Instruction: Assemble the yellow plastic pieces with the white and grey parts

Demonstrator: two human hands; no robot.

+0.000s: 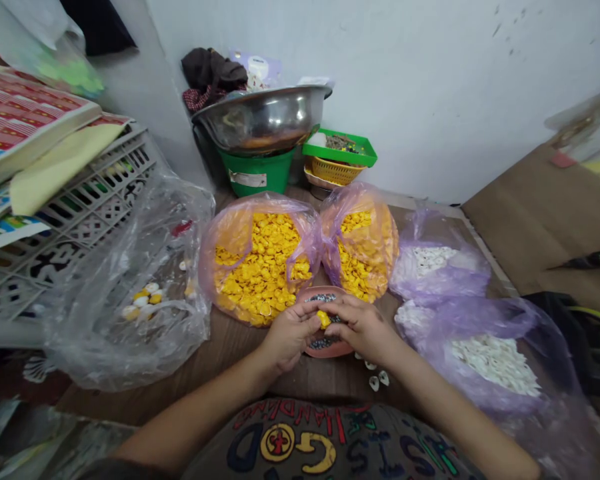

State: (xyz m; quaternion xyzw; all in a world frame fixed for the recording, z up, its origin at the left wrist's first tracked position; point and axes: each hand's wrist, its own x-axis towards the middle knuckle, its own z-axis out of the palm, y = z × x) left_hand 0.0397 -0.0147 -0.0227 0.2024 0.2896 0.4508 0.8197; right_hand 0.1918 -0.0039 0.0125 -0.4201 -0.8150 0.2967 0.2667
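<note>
On my feed, the left hand [291, 335] has thumb and fingers drawn together, pinching a small yellow piece [324, 319]. I see the right hand [361, 327] meeting it, its curled fingertips closed on the same piece, which is over the pink dish [331, 351], near the purple bag [226, 231].

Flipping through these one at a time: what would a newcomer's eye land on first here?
Probably the vivid yellow pieces filling the large translucent bag at the middle, with a smaller bag of them just to its right. Below, the left hand and right hand meet around one yellow piece over a pink dish. Behind, a shiny steel basin stands above a green bucket.
</note>
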